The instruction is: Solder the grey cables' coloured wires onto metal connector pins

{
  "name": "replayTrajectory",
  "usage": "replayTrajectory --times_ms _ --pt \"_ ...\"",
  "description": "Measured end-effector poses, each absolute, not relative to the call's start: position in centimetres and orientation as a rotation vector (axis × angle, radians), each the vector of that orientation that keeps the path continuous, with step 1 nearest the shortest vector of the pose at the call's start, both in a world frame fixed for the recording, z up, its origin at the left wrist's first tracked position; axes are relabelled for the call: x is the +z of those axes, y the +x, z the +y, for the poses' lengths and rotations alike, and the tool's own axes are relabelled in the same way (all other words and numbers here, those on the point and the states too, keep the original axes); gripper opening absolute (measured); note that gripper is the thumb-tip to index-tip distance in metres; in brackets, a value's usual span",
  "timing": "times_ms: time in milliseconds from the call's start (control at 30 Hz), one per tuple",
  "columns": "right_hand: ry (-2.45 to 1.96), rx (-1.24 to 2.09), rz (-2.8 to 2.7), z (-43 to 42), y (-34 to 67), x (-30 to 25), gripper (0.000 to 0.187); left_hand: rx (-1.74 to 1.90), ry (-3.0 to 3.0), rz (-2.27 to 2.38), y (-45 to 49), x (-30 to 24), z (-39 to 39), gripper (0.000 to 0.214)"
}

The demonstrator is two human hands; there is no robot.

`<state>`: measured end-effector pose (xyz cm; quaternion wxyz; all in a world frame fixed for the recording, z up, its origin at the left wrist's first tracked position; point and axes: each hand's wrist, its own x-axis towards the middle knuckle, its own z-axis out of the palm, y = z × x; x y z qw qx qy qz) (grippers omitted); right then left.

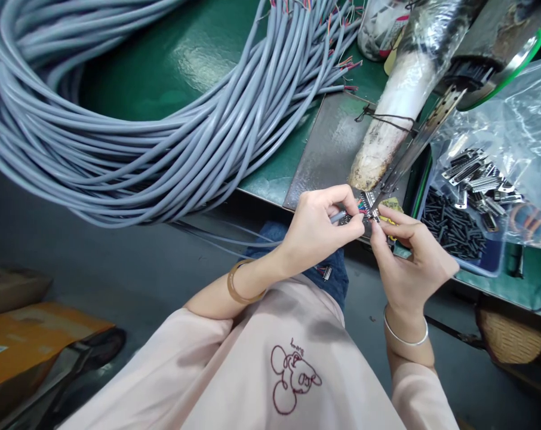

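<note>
Steady the cable (337, 217), pinched in left fingers (347, 198), against the connector (374, 214), gripped in right fingers (378, 240) under the iron (416, 150) at the counter's (270, 179) near edge, minding likely heat.

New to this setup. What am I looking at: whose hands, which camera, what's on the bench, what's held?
No robot here: these are a person's bare hands, seen from a camera worn on that person's head, looking forward and down. The left hand pinches a grey cable near its coloured wires. The right hand has its fingertips at a small connector; the exact grip is hidden. A thin metal rod slants down toward them. On the green bench lie a big cable bundle, a metal plate and a blue tub with short black pieces and metal connector parts.
</note>
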<state>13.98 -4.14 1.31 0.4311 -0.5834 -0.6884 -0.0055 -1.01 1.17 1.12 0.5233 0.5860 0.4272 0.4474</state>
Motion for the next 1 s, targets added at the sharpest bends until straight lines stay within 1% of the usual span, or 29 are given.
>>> replayTrajectory --times_ms 367,533,867,1000 --pt "-1.411 -0.042 -1.794 -3.6 14.1 1.8 0.017 1.098 1.426 1.052 -1.0 1.7 1.3 0.013" --pt "-1.427 -0.148 -1.812 -3.9 13.9 1.7 0.019 1.084 1.418 1.027 -1.1 1.6 1.4 0.013" --pt "-1.332 -0.343 -1.948 -4.6 15.2 -0.5 0.02 1.026 1.464 1.048 -1.0 0.6 0.9 0.012" --pt "-1.327 -0.379 -1.958 -4.7 15.3 -0.9 0.02 1.02 1.499 1.057 -1.1 0.3 0.6 0.011"
